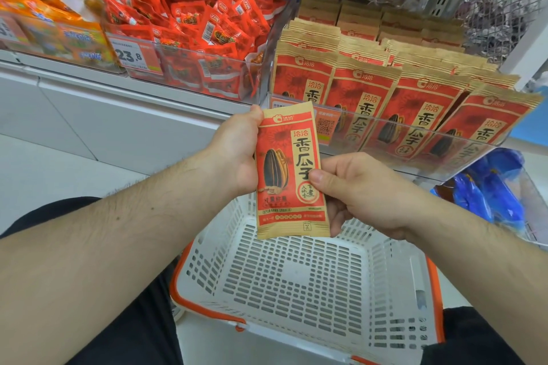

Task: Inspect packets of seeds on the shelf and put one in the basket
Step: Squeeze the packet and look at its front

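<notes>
One view only: a wide-angle head camera, worn by the person, facing forward and down. It looks along both forearms from close range to the hands, with the basket [299, 281] directly below and the shelf [189, 92] near ahead. Straight edges bow toward the frame borders.

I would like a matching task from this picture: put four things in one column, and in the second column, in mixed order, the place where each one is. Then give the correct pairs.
Column one:
1. held seed packet
2. white basket
3. price tag 23.8
4. blue packets

Column two:
A. on the front of the bin of small red sachets
B. low at the far right, under the seed shelf
C. between the left hand and the right hand
D. below both hands, with nothing in it

Pairs: 1-C, 2-D, 3-A, 4-B
</notes>
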{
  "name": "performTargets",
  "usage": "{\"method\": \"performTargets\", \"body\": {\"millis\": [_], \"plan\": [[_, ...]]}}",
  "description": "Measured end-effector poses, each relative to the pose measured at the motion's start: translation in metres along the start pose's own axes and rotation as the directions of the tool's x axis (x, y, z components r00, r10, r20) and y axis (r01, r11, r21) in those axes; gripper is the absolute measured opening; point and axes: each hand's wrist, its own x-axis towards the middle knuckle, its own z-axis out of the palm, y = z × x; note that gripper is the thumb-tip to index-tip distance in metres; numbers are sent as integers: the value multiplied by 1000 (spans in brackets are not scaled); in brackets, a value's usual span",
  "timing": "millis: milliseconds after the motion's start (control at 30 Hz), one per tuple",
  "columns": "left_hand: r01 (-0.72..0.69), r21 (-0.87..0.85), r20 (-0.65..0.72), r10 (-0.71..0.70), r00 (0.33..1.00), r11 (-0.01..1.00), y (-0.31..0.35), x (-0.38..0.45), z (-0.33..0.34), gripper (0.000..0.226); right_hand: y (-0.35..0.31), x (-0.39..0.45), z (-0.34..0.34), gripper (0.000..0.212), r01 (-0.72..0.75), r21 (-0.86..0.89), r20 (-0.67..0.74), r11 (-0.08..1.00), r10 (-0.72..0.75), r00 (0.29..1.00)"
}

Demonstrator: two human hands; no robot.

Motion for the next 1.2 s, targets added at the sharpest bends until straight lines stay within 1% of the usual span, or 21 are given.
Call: {"method": "performTargets", "body": {"millis": [67, 133, 200, 300, 367, 467, 533, 600, 700, 800, 833, 900, 933, 1000, 1067, 1200], "plan": [[-3, 20, -5, 3, 1000, 1000, -1, 0, 0, 52, 0, -1, -2, 30, 2, -4, 32, 1000, -2, 999], [-6, 34, -9, 6, 1000, 999, 0, 0, -1, 53, -2, -3, -4, 25, 12, -6, 95, 1000, -12, 995], [-9, 38, -6, 10, 1000, 999, 0, 0, -2, 54, -3, -5, -6, 30, 18, -13, 141, 1000, -16, 990], [-18, 50, -3, 18, 1000, 999, -1, 0, -2, 52, -3, -5, -5, 31, 11, -33, 136, 999, -6, 991], [-61, 73, -27, 63, 998, 995, -3, 2, -2, 48, -4, -4, -2, 29, 12, -69, 102, 998, -5, 995], [-157, 214, -65, 175, 982, 964, -7, 6, -2, 41, -2, -2, 6, 28, 9, -220, -5, 975, -10, 1000], [-167, 314, -49, 191, 980, 935, -12, 6, 0, 38, 2, 1, 12, 28, 6, -385, -60, 923, -31, 998], [-156, 330, -21, 172, 985, 931, -18, 5, 1, 38, 5, 3, 15, 29, 7, -508, -74, 861, -52, 996], [-153, 297, 17, 154, 988, 943, -20, 4, 2, 39, 4, 2, 17, 28, 9, -555, -58, 832, -49, 997], [-181, 321, 56, 173, 983, 930, -18, 4, 3, 38, 4, 2, 16, 15, 23, -512, -36, 859, -48, 998], [-193, 337, 73, 178, 981, 922, -17, 3, 4, 38, 3, 3, 15, 14, 24, -480, -49, 877, -55, 997], [-204, 364, 129, 168, 977, 909, -18, 1, 6, 39, 0, 4, 12, 30, 21, -402, -137, 915, -83, 987], [-206, 375, 165, 153, 974, 904, -20, 0, 7, 42, -1, 4, 9, 34, 28, -353, -192, 935, -101, 976], [-205, 396, 241, 115, 964, 895, -22, -1, 8, 46, -3, 4, 5, 33, 65, -281, -276, 958, -145, 950], [-217, 405, 321, 84, 943, 888, -23, -1, 8, 47, -5, 3, 3, 28, 99, -240, -309, 966, -172, 935], [-253, 417, 480, 25, 877, 873, -23, -4, 8, 56, -6, 4, 5, 27, 125, -98, -298, 987, -149, 943]]}}
